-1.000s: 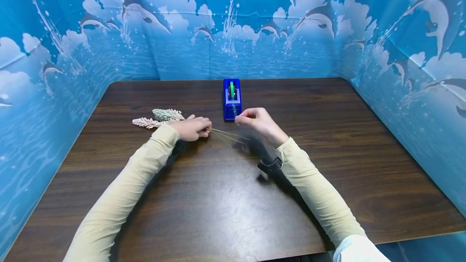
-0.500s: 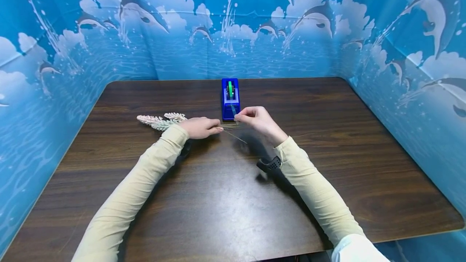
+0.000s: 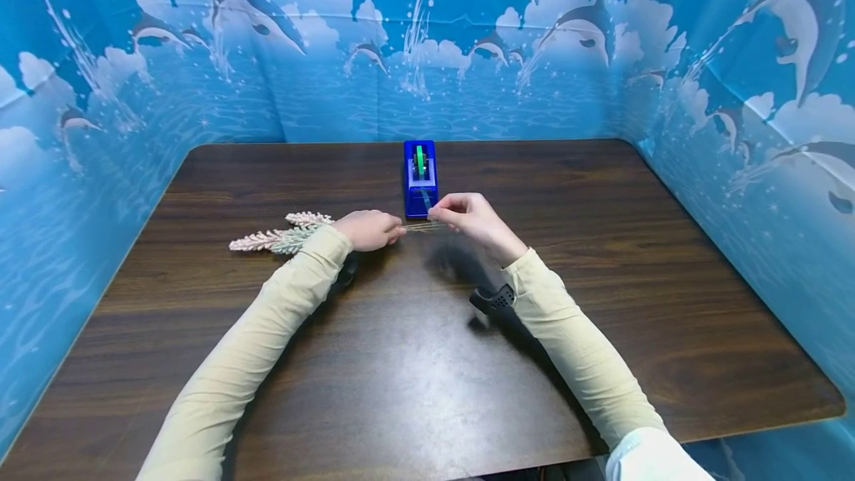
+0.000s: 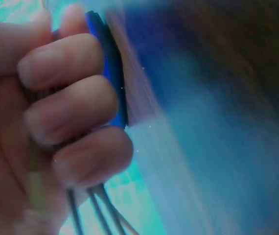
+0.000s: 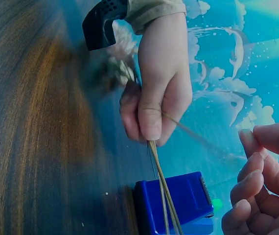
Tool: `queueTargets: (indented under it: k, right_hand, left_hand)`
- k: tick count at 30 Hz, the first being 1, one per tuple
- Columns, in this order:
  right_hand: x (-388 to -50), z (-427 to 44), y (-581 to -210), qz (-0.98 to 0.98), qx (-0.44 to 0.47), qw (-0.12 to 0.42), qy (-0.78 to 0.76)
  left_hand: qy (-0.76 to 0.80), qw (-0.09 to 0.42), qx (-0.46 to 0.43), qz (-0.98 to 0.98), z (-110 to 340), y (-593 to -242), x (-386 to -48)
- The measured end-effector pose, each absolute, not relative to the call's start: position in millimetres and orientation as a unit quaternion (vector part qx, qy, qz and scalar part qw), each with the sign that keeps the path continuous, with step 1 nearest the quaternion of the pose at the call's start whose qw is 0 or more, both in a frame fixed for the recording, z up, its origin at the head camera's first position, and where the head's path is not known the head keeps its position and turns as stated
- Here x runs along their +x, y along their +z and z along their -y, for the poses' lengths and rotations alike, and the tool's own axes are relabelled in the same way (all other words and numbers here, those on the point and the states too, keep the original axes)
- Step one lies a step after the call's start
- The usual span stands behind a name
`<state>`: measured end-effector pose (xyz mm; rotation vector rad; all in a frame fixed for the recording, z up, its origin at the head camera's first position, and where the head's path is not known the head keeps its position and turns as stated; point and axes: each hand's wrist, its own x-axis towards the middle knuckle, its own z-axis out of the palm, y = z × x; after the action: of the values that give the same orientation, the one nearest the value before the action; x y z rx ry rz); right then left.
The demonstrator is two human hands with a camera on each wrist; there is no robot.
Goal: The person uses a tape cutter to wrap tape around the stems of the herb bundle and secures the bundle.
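My left hand (image 3: 369, 230) grips a bunch of thin stems (image 3: 421, 227); pink and pale green flower heads (image 3: 267, 241) stick out on its left. In the left wrist view the fingers (image 4: 76, 110) of that hand curl round the stems. My right hand (image 3: 476, 223) holds thumb and index finger together by the front of the blue tape dispenser (image 3: 420, 199), with a strip of clear tape running to the fingertips. The stem ends reach close to those fingertips. In the right wrist view the stems (image 5: 163, 188) pass in front of the dispenser (image 5: 178, 200).
The dark wooden table (image 3: 374, 362) has a blue dolphin-print curtain (image 3: 334, 95) behind it and at both sides. A green tape roll (image 3: 419, 160) sits in the dispenser. Black bands show at both wrists.
My left hand has moved right with the stems, and their ends have come together near my right fingertips. The right hand has stayed by the dispenser, pinching the tape.
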<state>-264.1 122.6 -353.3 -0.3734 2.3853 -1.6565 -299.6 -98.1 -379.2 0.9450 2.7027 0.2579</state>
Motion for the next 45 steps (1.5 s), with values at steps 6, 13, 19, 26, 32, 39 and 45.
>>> queueTargets:
  k: [6,13,19,26,32,39,45]
  right_hand:
    - [-263.0,-123.0,-350.7,-0.802,-0.140,0.121,-0.568]
    - [-265.1,-128.0,-346.8,-0.792,-0.142,0.115,-0.582]
    - [-266.5,-127.9,-346.9,-0.771,-0.135,0.151,-0.604]
    - [-266.9,-128.8,-353.2,-0.769,-0.148,0.193,-0.592]
    - [-266.0,-125.5,-356.5,-0.800,-0.154,0.186,-0.549]
    - [-261.6,-116.8,-362.3,-0.836,-0.128,0.115,-0.521]
    - [-259.4,-110.6,-370.0,-0.855,-0.102,0.021,-0.509]
  left_hand:
    - [0.142,0.193,0.289,-0.927,96.8,-381.0,-300.5]
    - [0.148,0.153,0.300,-0.930,93.2,-380.0,-299.6]
    - [0.147,0.119,0.302,-0.934,90.4,-378.1,-301.9]
    - [0.194,0.140,0.297,-0.924,85.8,-373.5,-300.0]
    - [0.240,0.200,0.292,-0.904,83.5,-370.7,-296.9]
    - [0.274,0.217,0.286,-0.892,81.8,-368.8,-292.4]
    - [0.310,0.227,0.271,-0.882,79.2,-365.2,-288.2]
